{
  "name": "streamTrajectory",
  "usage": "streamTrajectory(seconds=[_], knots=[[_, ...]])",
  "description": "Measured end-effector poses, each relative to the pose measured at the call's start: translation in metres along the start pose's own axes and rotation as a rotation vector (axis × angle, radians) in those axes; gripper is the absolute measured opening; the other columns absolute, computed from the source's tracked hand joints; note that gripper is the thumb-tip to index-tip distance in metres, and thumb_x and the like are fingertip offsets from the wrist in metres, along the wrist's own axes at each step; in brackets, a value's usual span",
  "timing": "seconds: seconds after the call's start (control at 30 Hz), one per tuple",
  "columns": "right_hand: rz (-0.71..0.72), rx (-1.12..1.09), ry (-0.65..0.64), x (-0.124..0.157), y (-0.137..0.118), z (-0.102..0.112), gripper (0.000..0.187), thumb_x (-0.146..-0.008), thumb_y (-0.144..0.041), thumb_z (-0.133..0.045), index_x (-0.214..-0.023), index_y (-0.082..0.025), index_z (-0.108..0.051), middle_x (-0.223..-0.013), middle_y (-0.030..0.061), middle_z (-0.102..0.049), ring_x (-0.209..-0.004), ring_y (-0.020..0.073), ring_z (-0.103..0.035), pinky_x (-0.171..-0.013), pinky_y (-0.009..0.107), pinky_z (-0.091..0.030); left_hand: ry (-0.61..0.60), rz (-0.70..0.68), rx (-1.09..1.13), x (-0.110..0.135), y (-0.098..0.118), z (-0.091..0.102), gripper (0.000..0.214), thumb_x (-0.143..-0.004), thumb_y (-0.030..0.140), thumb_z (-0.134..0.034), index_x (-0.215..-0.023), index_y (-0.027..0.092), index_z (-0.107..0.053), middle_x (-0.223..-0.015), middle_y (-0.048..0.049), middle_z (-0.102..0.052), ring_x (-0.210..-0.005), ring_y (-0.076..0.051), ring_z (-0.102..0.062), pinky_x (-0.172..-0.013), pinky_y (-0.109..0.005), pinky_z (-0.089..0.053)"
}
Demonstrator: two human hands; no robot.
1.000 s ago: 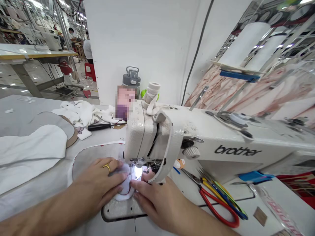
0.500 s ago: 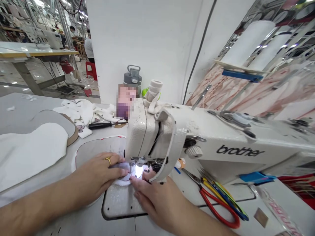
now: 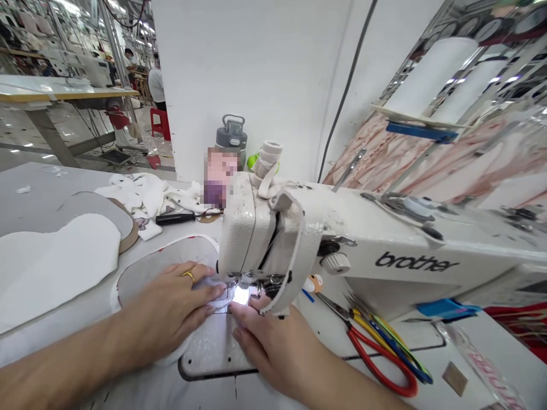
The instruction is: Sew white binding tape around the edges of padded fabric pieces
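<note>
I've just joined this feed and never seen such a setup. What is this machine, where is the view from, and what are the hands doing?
The view comes from a camera on the person's head, looking forward and down. The white machine is a Brother sewing machine, set into a work table. Under its head, a lamp shines on the needle area. The left hand, wearing a gold ring, and the right hand lie flat on a piece of white fabric at either side of that spot, not gripping it. To the left lie a large white fabric panel and a crumpled white pile with a black-handled screwdriver; to the right, red-handled scissors.
</note>
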State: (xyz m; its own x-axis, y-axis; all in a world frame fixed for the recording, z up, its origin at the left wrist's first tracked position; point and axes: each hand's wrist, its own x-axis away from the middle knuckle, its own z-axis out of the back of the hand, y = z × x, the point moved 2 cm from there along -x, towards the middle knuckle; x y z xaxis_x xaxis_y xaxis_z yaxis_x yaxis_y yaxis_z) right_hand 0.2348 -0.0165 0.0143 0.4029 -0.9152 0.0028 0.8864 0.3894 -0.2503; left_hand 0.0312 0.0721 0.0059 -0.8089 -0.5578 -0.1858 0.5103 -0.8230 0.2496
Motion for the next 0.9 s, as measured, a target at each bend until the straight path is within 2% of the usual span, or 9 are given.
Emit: streamTrajectory(seconds=[0.07,0.23,0.33,0.43,0.6,0.73,0.9], knots=[[-0.013,-0.023,-0.027,-0.001,0.000,0.002,0.035,-0.103,-0.031,-0.043,-0.128,-0.020,-0.065,-0.095,0.0118,-0.069,-0.091,0.0279,-0.064,-0.080,0.039,-0.053,-0.025,-0.027,0.026,0.001,-0.003,0.002,0.039,-0.103,0.032,-0.034,-0.124,0.031,-0.067,-0.120,-0.0077,-0.067,-0.103,-0.027,-0.061,-0.094,-0.041,-0.044],[0.001,-0.057,-0.012,-0.003,0.000,0.006,0.031,-0.101,-0.031,-0.047,-0.122,-0.020,-0.067,-0.098,0.0117,-0.068,-0.092,0.0277,-0.064,-0.082,0.039,-0.053,-0.086,-0.055,0.060,0.000,-0.007,0.010,0.043,-0.102,0.025,-0.031,-0.126,0.036,-0.065,-0.124,-0.0043,-0.063,-0.106,-0.025,-0.059,-0.093,-0.036,-0.042],[0.023,-0.058,0.001,-0.003,0.001,0.005,0.035,-0.100,-0.031,-0.047,-0.129,-0.019,-0.064,-0.104,0.0138,-0.070,-0.099,0.0302,-0.065,-0.087,0.044,-0.052,-0.112,-0.028,0.037,0.000,-0.002,0.014,0.040,-0.101,0.028,-0.032,-0.118,0.036,-0.068,-0.110,-0.0043,-0.065,-0.096,-0.025,-0.059,-0.086,-0.036,-0.042],[0.025,-0.067,-0.002,-0.003,0.000,0.004,0.038,-0.101,-0.031,-0.045,-0.133,-0.018,-0.062,-0.105,0.0137,-0.071,-0.098,0.0305,-0.065,-0.084,0.044,-0.053,-0.133,0.002,-0.025,0.001,0.005,0.015,0.037,-0.101,0.032,-0.034,-0.113,0.033,-0.069,-0.101,-0.0070,-0.063,-0.090,-0.027,-0.058,-0.078,-0.038,-0.041],[0.002,-0.014,-0.008,-0.003,-0.002,0.004,0.033,-0.102,-0.030,-0.045,-0.123,-0.020,-0.068,-0.096,0.0112,-0.071,-0.094,0.0288,-0.065,-0.082,0.040,-0.051,-0.092,0.036,-0.019,0.004,0.010,0.013,0.031,-0.100,0.033,-0.039,-0.104,0.032,-0.070,-0.099,-0.0061,-0.063,-0.089,-0.027,-0.057,-0.075,-0.039,-0.040],[0.009,-0.003,0.018,-0.003,-0.002,0.003,0.032,-0.102,-0.029,-0.047,-0.127,-0.020,-0.065,-0.099,0.0109,-0.072,-0.098,0.0279,-0.065,-0.087,0.038,-0.050,-0.066,0.054,-0.023,0.008,0.014,0.005,0.030,-0.098,0.033,-0.040,-0.101,0.029,-0.070,-0.102,-0.0086,-0.063,-0.090,-0.028,-0.056,-0.076,-0.042,-0.042],[-0.004,-0.014,0.067,-0.004,0.000,0.001,0.035,-0.101,-0.031,-0.048,-0.129,-0.020,-0.065,-0.104,0.0126,-0.072,-0.097,0.0278,-0.066,-0.086,0.037,-0.053,0.017,0.069,-0.081,0.014,0.021,-0.006,0.035,-0.097,0.030,-0.039,-0.079,0.021,-0.067,-0.099,-0.0121,-0.063,-0.086,-0.029,-0.055,-0.076,-0.045,-0.043]])
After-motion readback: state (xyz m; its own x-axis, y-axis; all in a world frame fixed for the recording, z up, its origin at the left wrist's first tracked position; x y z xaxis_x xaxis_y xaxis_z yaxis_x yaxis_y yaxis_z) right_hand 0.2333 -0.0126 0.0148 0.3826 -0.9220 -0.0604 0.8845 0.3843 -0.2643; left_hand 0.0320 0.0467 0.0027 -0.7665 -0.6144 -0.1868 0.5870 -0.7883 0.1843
